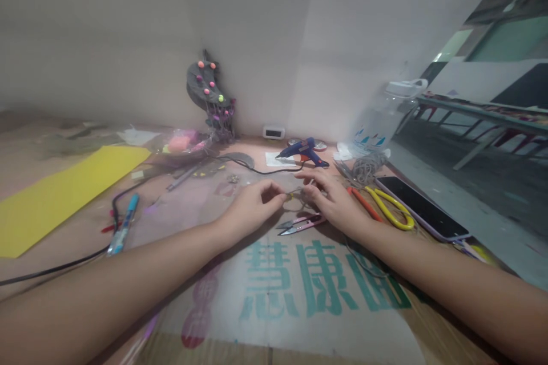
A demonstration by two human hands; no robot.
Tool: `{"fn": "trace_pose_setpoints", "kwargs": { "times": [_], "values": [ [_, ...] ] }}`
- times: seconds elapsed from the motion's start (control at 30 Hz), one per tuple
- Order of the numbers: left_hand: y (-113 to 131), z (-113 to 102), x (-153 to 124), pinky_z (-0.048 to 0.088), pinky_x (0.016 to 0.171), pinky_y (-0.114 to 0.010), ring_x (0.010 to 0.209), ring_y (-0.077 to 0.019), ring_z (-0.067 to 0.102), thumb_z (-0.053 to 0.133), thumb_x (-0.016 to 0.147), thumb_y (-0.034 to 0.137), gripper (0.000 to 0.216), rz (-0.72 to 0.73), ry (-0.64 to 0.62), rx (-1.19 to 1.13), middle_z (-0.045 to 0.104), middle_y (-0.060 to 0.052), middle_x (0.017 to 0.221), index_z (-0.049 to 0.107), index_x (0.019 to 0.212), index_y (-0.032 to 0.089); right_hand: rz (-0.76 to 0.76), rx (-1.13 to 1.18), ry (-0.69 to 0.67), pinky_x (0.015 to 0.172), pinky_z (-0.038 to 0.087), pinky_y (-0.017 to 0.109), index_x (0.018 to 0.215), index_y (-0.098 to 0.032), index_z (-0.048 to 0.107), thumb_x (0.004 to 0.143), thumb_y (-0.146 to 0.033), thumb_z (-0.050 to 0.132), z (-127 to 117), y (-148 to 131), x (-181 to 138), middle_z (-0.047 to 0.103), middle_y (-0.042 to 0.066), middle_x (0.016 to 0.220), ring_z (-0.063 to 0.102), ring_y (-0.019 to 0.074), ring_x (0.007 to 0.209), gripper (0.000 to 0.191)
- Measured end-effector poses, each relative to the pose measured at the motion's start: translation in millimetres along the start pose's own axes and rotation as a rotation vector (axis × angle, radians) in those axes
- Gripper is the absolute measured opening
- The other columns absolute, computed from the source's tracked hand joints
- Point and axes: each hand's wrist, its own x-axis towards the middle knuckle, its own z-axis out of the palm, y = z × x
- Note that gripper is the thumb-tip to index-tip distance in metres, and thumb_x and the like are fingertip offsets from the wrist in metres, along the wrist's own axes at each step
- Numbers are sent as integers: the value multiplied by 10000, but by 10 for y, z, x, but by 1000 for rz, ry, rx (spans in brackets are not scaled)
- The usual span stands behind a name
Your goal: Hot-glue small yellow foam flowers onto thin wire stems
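Observation:
Over the middle of the table, my left hand (252, 205) is closed, thumb and forefinger pinching the end of a thin grey cord (295, 195). A tiny yellowish bit shows by those fingertips, too small to name. My right hand (331, 197) faces it a short gap away, its fingers bent around the same cord; part of the grip is hidden behind the thumb. Beneath the hands lie pink thread snips (302, 224), blades pointing left. One loop of cord trails below my right forearm on a plastic sheet with green printed characters (282, 279).
A blue glue gun (306, 151) lies behind the hands, its black cable running left. To the right are a cord ball (369, 168), orange-and-yellow-handled tools (391, 208), a phone (422, 205) and a water bottle (377, 117). Yellow sheet (72, 194), blue pen (125, 222) and a moon-shaped ornament (205, 88) stand left.

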Motion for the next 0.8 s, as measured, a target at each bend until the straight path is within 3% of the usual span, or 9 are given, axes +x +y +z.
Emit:
{"fn": "trace_pose_setpoints", "kwargs": {
  "times": [0.13, 0.3, 0.4, 0.5, 0.57, 0.7, 0.8],
  "values": [
    [8, 1, 6, 451, 677, -267, 743, -163, 614, 537, 848, 305, 154, -9, 16, -2, 687, -26, 823, 611, 825, 171, -47, 52, 55, 883, 440, 352, 1011, -198, 633, 974, -331, 402, -15, -10, -21, 630, 73, 1001, 575, 207, 992, 268],
    [-1, -1, 8, 449, 676, -267, 729, -157, 609, 535, 855, 304, 151, -29, 40, -18, 685, -21, 826, 607, 854, 172, 42, 149, 233, 763, 463, 300, 941, -205, 562, 976, -308, 400, -18, 24, -63, 607, 46, 932, 578, 164, 839, 195],
    [-16, -9, 8, 450, 696, -272, 751, -158, 607, 526, 862, 305, 153, -3, 29, -17, 683, -23, 845, 602, 851, 172, 49, 175, 116, 684, 477, 275, 1086, -208, 534, 941, -272, 468, 26, 37, -62, 610, 59, 1062, 562, 130, 748, 172],
    [-24, -15, 9, 452, 713, -275, 773, -158, 606, 519, 866, 296, 151, 23, 13, -23, 680, -27, 872, 604, 866, 171, 70, 201, -105, 653, 507, 276, 1295, -217, 440, 886, -241, 545, 67, 15, -51, 587, 93, 1225, 579, 119, 722, 422],
    [-22, -17, 10, 454, 718, -278, 781, -159, 606, 519, 865, 289, 147, 33, 13, -21, 678, -28, 878, 607, 871, 172, 102, 208, -186, 658, 523, 284, 1315, -207, 444, 864, -235, 570, 75, -11, -45, 648, 77, 1105, 612, 133, 728, 470],
    [-1, -20, 9, 455, 719, -283, 772, -163, 606, 530, 858, 300, 152, 16, 32, 10, 675, -25, 840, 609, 838, 171, 145, 139, -170, 659, 521, 295, 952, -182, 648, 876, -275, 553, 49, -66, -39, 690, 29, 794, 654, 170, 707, 153],
    [15, -25, 4, 459, 718, -284, 762, -165, 610, 543, 849, 301, 148, -2, 46, 20, 681, -22, 830, 611, 819, 172, 73, 40, -78, 688, 503, 299, 786, -190, 652, 878, -269, 555, 18, -106, -42, 703, 32, 779, 652, 182, 729, 155]
  ]
}}
